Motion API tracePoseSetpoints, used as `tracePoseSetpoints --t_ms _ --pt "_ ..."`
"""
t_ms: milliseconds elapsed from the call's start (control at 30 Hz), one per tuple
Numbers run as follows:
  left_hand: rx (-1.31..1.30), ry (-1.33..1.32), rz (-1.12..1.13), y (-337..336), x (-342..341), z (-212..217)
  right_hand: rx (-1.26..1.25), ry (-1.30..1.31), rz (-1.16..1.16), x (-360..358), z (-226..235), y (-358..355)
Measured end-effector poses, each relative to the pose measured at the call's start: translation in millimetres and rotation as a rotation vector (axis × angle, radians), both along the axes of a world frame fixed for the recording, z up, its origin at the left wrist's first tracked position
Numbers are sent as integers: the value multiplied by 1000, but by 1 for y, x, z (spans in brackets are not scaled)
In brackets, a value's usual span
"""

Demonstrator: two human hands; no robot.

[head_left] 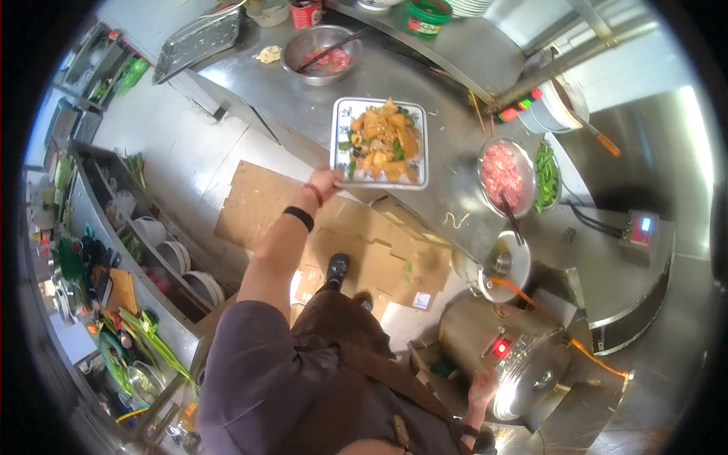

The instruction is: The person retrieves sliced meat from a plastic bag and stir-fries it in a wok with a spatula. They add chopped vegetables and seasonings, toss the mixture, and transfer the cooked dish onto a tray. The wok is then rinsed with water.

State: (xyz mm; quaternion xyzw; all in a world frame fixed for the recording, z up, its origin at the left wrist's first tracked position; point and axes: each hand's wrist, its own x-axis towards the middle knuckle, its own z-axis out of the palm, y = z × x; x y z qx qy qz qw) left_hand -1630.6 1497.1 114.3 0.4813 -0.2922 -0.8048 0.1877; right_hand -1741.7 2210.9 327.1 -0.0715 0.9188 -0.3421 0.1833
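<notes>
While the left hand (324, 182) grips the near corner of the square plate of stir-fry (380, 142) over the steel counter (447, 163), keep it level and slide gently; right hand (481, 388) hangs low beside a pot lid (531, 373), fingers unclear.

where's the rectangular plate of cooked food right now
In the head view the rectangular plate of cooked food is upper centre, held at its near-left corner by the left hand over the steel counter, between the two bowls of raw meat.

Red tin (306, 12) and green tub (425, 17) on counter, lit control screen (645, 224) right
</notes>
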Motion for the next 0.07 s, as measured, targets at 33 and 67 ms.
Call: tracePoseSetpoints --t_ms 33,67 --pt "38 -8 -21 9 3 -3 11 -79 31 -14 -11 -6" --pt "35 -11 0 2 11 -1 191 -29 211 -24 -6 -43"
